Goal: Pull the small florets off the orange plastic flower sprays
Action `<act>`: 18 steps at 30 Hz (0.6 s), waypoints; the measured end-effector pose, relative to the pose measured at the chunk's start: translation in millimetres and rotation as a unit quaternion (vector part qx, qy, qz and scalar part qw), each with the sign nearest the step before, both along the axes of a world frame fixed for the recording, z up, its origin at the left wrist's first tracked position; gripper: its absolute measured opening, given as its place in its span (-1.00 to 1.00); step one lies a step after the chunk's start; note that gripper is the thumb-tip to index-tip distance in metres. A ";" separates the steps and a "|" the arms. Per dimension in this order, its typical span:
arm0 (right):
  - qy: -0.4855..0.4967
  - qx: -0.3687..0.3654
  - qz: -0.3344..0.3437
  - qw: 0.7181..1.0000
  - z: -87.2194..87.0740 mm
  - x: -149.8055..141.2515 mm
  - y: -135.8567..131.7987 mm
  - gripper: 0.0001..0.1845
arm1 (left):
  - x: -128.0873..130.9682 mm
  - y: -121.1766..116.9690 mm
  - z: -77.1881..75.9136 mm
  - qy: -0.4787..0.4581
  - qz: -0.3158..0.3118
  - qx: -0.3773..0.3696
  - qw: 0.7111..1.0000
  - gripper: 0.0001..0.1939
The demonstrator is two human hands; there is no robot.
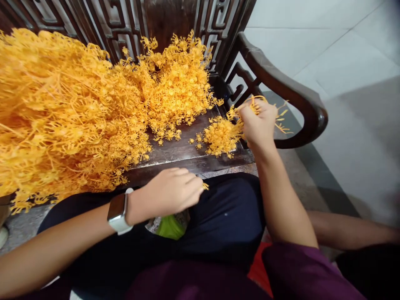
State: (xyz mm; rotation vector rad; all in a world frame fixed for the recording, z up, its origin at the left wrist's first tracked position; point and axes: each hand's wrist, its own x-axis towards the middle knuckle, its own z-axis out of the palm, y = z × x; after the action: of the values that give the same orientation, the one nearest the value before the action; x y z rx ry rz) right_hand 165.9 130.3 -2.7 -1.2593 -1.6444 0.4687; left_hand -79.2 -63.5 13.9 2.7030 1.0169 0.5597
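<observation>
My right hand (258, 118) is closed around a bunch of orange-yellow artificial flower stems, by the bench's armrest. Thin stem ends (283, 118) stick out to its right. Directly left of that hand, a small cluster of flower heads (221, 136) rests on the bench seat, with a few loose heads beside it. Over my lap, my left hand (173, 189), wearing a watch (119, 212) on the wrist, is curled with its fingers closed. A small yellow flower piece (205, 186) pokes out past its fingertips; the rest of it is hidden.
A large heap of orange-yellow artificial flowers (62, 112) covers the left of the dark wooden bench (175, 156), with another pile (178, 79) against its backrest. The curved armrest (281, 79) rises at right. Another person's bare limb (350, 229) shows at lower right.
</observation>
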 end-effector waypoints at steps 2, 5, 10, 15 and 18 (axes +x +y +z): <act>-0.023 0.011 0.038 0.999 -0.4 -3.8 -5.8 -0.79 | -5.6 13.5 -23.8 -0.010 0.056 -0.114 0.992 -0.65; -0.063 0.030 0.096 0.993 4.0 -16.1 -20.0 -0.80 | -11.3 39.1 -60.0 -0.107 0.162 -0.294 0.936 -0.66; -0.109 0.002 0.173 0.979 3.6 -25.5 -24.7 -0.79 | 7.3 64.0 -93.6 -0.149 0.218 -0.362 0.894 -0.68; -0.133 -0.016 0.217 0.967 -1.7 -24.6 -25.0 -0.81 | 29.7 73.4 -102.3 -0.219 0.185 -0.427 0.857 -0.30; -0.152 -0.024 0.215 0.964 -1.3 -21.2 -27.5 -0.78 | 26.5 75.0 -100.2 -0.236 0.169 -0.388 0.875 -0.29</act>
State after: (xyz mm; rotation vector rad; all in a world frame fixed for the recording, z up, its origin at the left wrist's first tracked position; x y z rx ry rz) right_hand 144.7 102.8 -4.0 -1.0414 -2.1975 0.6017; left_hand -52.7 11.5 -86.3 1.5975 1.2261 0.6433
